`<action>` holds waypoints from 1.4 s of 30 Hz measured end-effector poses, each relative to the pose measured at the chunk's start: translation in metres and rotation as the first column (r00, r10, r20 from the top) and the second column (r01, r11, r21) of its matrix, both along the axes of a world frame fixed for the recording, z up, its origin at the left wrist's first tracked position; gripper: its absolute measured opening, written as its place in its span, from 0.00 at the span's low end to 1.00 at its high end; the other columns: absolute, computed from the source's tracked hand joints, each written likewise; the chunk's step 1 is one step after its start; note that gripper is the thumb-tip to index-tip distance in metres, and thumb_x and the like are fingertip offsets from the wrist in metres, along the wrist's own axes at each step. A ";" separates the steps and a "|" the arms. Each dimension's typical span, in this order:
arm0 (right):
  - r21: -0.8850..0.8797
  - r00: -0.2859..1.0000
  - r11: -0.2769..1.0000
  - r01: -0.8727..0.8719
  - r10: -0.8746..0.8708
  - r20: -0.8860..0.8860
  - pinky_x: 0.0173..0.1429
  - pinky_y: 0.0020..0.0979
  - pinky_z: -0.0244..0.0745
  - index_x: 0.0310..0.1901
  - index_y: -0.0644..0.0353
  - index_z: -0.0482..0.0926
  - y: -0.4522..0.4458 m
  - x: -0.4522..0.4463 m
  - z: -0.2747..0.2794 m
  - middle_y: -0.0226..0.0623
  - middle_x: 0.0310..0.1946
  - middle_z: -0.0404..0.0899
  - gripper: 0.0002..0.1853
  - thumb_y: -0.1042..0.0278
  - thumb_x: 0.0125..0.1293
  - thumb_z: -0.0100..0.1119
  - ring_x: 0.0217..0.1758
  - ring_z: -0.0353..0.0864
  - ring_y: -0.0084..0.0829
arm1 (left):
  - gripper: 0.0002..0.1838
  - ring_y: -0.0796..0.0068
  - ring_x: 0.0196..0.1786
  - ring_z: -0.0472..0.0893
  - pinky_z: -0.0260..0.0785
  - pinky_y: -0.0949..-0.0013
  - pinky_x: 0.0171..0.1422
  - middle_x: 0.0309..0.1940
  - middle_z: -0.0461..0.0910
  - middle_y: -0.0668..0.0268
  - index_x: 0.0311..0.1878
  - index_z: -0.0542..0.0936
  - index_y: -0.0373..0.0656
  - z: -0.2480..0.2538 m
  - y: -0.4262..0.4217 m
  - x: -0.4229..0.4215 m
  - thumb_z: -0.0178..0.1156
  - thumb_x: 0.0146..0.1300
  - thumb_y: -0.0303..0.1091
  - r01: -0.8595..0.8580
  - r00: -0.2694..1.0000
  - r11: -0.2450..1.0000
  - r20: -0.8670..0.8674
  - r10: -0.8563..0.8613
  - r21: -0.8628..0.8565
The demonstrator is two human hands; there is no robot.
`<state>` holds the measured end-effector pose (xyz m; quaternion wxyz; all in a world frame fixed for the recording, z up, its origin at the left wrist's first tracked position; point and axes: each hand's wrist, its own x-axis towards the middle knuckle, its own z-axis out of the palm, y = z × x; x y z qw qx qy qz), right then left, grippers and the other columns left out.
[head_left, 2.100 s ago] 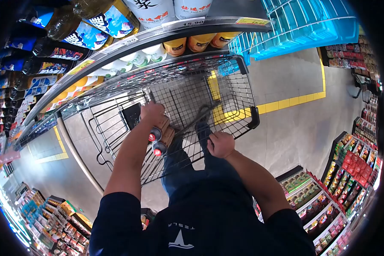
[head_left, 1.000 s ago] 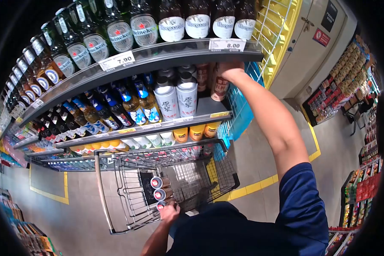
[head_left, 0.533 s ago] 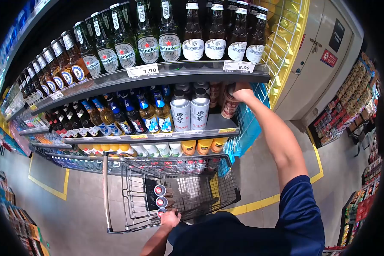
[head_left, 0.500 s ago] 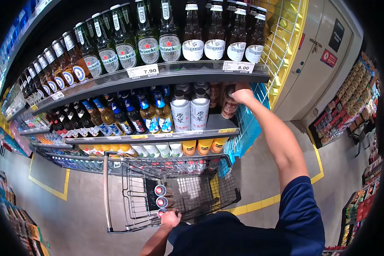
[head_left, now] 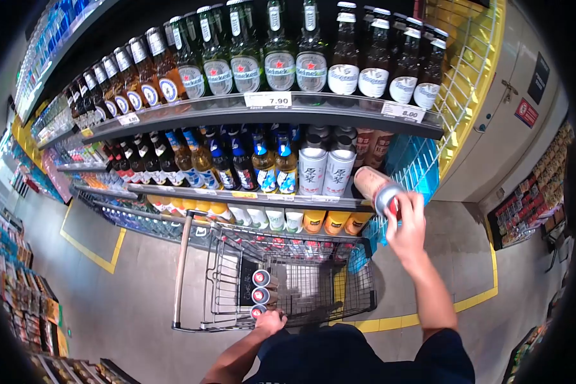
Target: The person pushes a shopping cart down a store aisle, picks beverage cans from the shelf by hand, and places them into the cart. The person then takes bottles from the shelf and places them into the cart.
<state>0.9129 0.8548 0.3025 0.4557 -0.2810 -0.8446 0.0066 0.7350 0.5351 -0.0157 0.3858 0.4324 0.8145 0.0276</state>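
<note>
My right hand (head_left: 406,227) is closed round the end of a tall reddish-brown can (head_left: 371,184) with a silver end. The can is tilted, out over the front edge of the middle shelf. My left hand (head_left: 272,322) is closed on the near side rim of the shopping cart (head_left: 184,269), right beside the nearest of three cans (head_left: 260,296) inside it. Those cans have silver and red ends facing up. More reddish-brown cans (head_left: 379,148) stand deeper on the middle shelf, next to white tall cans (head_left: 312,168) with dark caps.
The top shelf holds green beer bottles (head_left: 280,69) and white-labelled bottles (head_left: 373,82), with price tags on its edge. Yellow cans (head_left: 313,221) stand on the shelf below. A wire mesh panel (head_left: 457,96) closes the shelf's right end, beside a grey door (head_left: 509,128).
My right hand has drawn the can forward from the shelf and tilted it down. My left hand stays at the cart's rim. The camera view has shifted left.
</note>
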 end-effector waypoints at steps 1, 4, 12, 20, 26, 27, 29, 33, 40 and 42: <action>0.024 1.000 1.000 -0.010 0.011 -0.004 0.44 0.45 0.76 0.50 0.67 0.74 -0.019 0.005 -0.002 0.53 0.42 0.71 0.20 0.78 0.55 0.65 0.42 0.77 0.55 | 0.25 0.51 0.55 0.82 0.73 0.52 0.62 0.50 0.83 0.50 0.60 0.78 0.52 -0.004 -0.001 0.000 0.50 0.67 0.54 -0.002 1.000 1.000 0.007 0.002 -0.004; -0.217 0.999 0.976 -0.007 0.017 0.046 0.43 0.44 0.76 0.49 0.64 0.75 -0.065 0.011 -0.018 0.51 0.41 0.71 0.19 0.77 0.55 0.66 0.42 0.78 0.52 | 0.24 0.51 0.54 0.83 0.73 0.52 0.62 0.49 0.84 0.51 0.60 0.78 0.53 -0.006 -0.003 -0.003 0.51 0.67 0.54 -0.023 0.999 1.000 0.030 0.022 0.012; -0.631 0.861 0.771 -0.086 0.376 0.342 0.44 0.43 0.77 0.46 0.61 0.76 -0.127 -0.014 -0.164 0.47 0.44 0.72 0.16 0.74 0.55 0.65 0.45 0.79 0.50 | 0.30 0.58 0.51 0.85 0.78 0.59 0.54 0.47 0.85 0.60 0.59 0.78 0.49 -0.054 0.026 0.021 0.55 0.66 0.64 -0.605 0.407 0.796 0.871 0.274 0.032; -0.582 0.620 0.771 -0.258 0.595 0.512 0.47 0.41 0.79 0.54 0.62 0.76 -0.201 -0.030 -0.220 0.46 0.50 0.74 0.24 0.69 0.52 0.62 0.49 0.81 0.45 | 0.22 0.68 0.40 0.84 0.80 0.56 0.47 0.37 0.84 0.66 0.42 0.82 0.50 -0.010 0.060 0.006 0.56 0.67 0.60 -0.243 -0.540 0.604 0.623 0.565 -0.759; -0.642 0.726 0.714 -0.281 0.595 0.344 0.45 0.40 0.80 0.55 0.56 0.77 -0.204 -0.042 -0.258 0.42 0.51 0.74 0.21 0.58 0.62 0.66 0.44 0.82 0.43 | 0.13 0.73 0.37 0.82 0.78 0.62 0.39 0.36 0.83 0.67 0.41 0.84 0.47 -0.019 0.061 -0.033 0.60 0.65 0.45 -0.409 0.029 0.832 0.906 0.423 -0.375; -0.704 0.754 0.697 -0.136 0.533 0.383 0.45 0.40 0.80 0.54 0.57 0.77 -0.204 -0.041 -0.261 0.42 0.52 0.74 0.21 0.59 0.62 0.66 0.44 0.82 0.43 | 0.14 0.72 0.36 0.83 0.77 0.63 0.37 0.36 0.83 0.65 0.42 0.84 0.44 -0.050 0.062 -0.041 0.62 0.63 0.45 -0.375 0.196 0.889 0.915 0.354 -0.264; -0.728 0.812 0.680 0.092 0.372 0.451 0.44 0.40 0.80 0.52 0.57 0.77 -0.208 -0.032 -0.286 0.42 0.51 0.75 0.20 0.59 0.61 0.66 0.43 0.83 0.43 | 0.20 0.68 0.38 0.84 0.77 0.64 0.39 0.38 0.84 0.62 0.44 0.83 0.38 -0.070 0.077 -0.059 0.68 0.56 0.45 -0.341 0.426 0.908 0.821 0.381 -0.244; -0.661 0.880 0.714 0.229 0.138 0.454 0.38 0.40 0.80 0.46 0.56 0.79 -0.219 0.001 -0.351 0.39 0.43 0.78 0.16 0.61 0.58 0.66 0.38 0.83 0.42 | 0.39 0.58 0.54 0.82 0.76 0.64 0.58 0.51 0.82 0.50 0.52 0.79 0.32 -0.061 0.137 -0.107 0.75 0.42 0.54 -0.265 0.863 0.935 0.375 0.338 -0.234; -0.602 0.908 0.773 0.202 0.082 0.410 0.26 0.39 0.70 0.28 0.54 0.77 -0.217 -0.003 -0.352 0.35 0.24 0.73 0.07 0.64 0.51 0.63 0.26 0.76 0.39 | 0.52 0.61 0.63 0.78 0.73 0.61 0.63 0.63 0.75 0.55 0.68 0.67 0.42 -0.052 0.231 -0.166 0.73 0.44 0.63 0.105 0.994 0.915 0.011 -0.109 -0.389; -0.596 0.913 0.780 0.192 0.081 0.401 0.26 0.39 0.70 0.27 0.54 0.77 -0.214 -0.003 -0.353 0.35 0.23 0.72 0.06 0.64 0.51 0.63 0.25 0.75 0.39 | 0.48 0.59 0.64 0.77 0.73 0.60 0.64 0.64 0.75 0.54 0.67 0.68 0.40 -0.042 0.239 -0.168 0.69 0.49 0.63 0.072 0.981 0.918 -0.140 -0.137 -0.390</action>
